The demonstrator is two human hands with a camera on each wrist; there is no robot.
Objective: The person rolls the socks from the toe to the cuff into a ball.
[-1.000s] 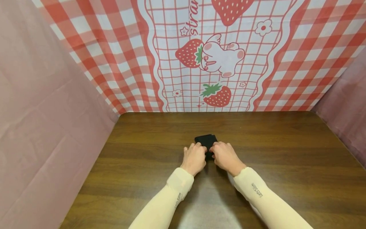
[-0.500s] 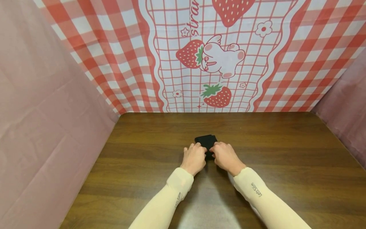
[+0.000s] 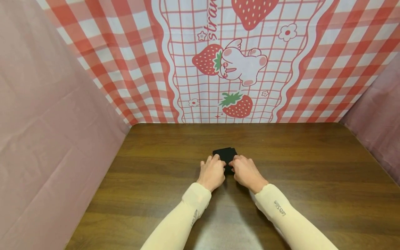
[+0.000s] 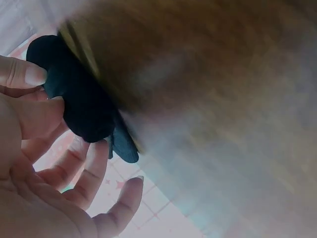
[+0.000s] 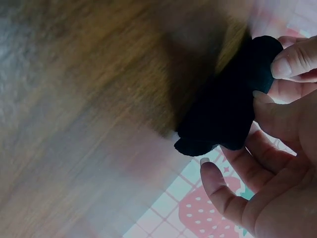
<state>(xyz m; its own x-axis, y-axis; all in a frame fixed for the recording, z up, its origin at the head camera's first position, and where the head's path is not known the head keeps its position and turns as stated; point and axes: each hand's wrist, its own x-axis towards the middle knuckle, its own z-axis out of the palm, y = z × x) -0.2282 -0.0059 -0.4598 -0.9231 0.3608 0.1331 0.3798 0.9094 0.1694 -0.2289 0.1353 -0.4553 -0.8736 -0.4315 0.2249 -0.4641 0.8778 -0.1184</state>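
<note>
A small folded black cloth (image 3: 225, 152) lies on the wooden table, a bit beyond the middle of the head view. My left hand (image 3: 211, 172) grips its near left part, thumb and fingers pinching the edge. From the other side my right hand (image 3: 249, 173) pinches the near right part. In the left wrist view the cloth (image 4: 74, 94) looks thick and rounded along the fold, with a flap sticking out at its far end. The right wrist view shows the cloth (image 5: 223, 106) between thumb and fingers, the little finger apart from it. Its underside is hidden.
The brown wooden table (image 3: 156, 194) spreads around both hands. Behind its far edge hangs a red and white checked curtain (image 3: 140, 69) with strawberry prints. Pink fabric (image 3: 56, 114) borders the left side, and more pink fabric (image 3: 378, 118) hangs at the right.
</note>
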